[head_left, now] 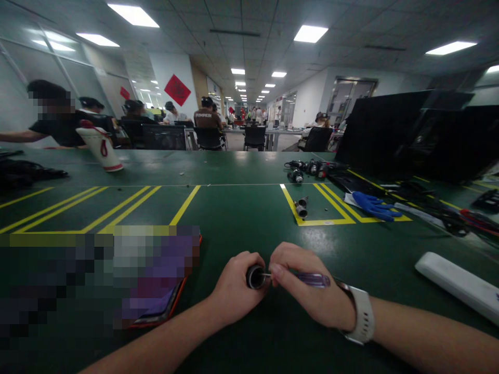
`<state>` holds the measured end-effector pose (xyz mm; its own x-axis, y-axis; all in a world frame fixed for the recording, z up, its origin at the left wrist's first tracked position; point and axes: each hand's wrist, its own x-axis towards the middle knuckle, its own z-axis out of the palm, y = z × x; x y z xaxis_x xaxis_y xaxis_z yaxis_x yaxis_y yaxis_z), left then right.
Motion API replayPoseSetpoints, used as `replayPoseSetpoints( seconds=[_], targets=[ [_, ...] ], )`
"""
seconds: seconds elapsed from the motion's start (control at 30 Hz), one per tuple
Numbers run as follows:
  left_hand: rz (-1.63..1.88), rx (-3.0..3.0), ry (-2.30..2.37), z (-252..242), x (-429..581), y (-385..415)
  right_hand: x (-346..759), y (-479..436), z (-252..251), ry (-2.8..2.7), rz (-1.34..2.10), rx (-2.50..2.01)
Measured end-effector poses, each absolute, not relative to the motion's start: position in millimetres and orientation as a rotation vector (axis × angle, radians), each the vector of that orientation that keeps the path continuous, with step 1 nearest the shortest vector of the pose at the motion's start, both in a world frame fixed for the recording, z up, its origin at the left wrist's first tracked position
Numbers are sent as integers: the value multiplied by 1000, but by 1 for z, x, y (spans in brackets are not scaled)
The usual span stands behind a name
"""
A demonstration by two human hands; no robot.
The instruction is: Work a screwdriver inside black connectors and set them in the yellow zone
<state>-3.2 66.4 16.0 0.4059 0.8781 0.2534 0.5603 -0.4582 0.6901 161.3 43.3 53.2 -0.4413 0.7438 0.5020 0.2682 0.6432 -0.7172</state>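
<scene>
My left hand (236, 283) is wrapped round a small dark cylindrical metal part (255, 279), its round open end turned toward me. In my right hand (304, 278) is a screwdriver (314, 280) with a clear purplish handle, held by closed fingers. Its thin shaft points left and the tip meets the opening of the cylindrical part; how deep it goes I cannot tell. Both hands are close together above the green table (249, 213). Farther off, small metal cylindrical pieces (301, 208) lie inside a yellow-taped box.
A blue work glove (372, 205) and cables (452, 218) lie at right, near a white elongated object (460, 283). Left, a partly blurred purple object with an orange edge (171, 301) lies flat. A white cup-like container (102, 148) stands farther back. Black connectors (298, 174) sit beyond the tape.
</scene>
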Motion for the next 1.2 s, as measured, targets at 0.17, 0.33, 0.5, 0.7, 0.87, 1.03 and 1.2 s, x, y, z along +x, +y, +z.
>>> replayPoseSetpoints(
  seconds=[0.17, 0.33, 0.5, 0.7, 0.87, 1.03, 1.2],
  targets=[
    [879, 1963, 1094, 14, -6, 70, 163, 43, 56, -2069, 632, -723],
    [884, 1888, 1079, 11, -7, 72, 165, 45, 55, -1952, 726, -809],
    [862, 1926, 1097, 13, -6, 70, 162, 44, 55, -1916, 696, -863],
    [860, 1966, 1087, 15, -6, 68, 162, 47, 53, -1875, 866, -893],
    [790, 1946, 1090, 17, -7, 67, 165, 54, 47, -1705, 1123, -880],
    [807, 1977, 1102, 16, -7, 68, 163, 52, 47, -1682, 1058, -902],
    [811, 1991, 1088, 16, -6, 68, 161, 49, 48, -1699, 1078, -904]
  ],
)
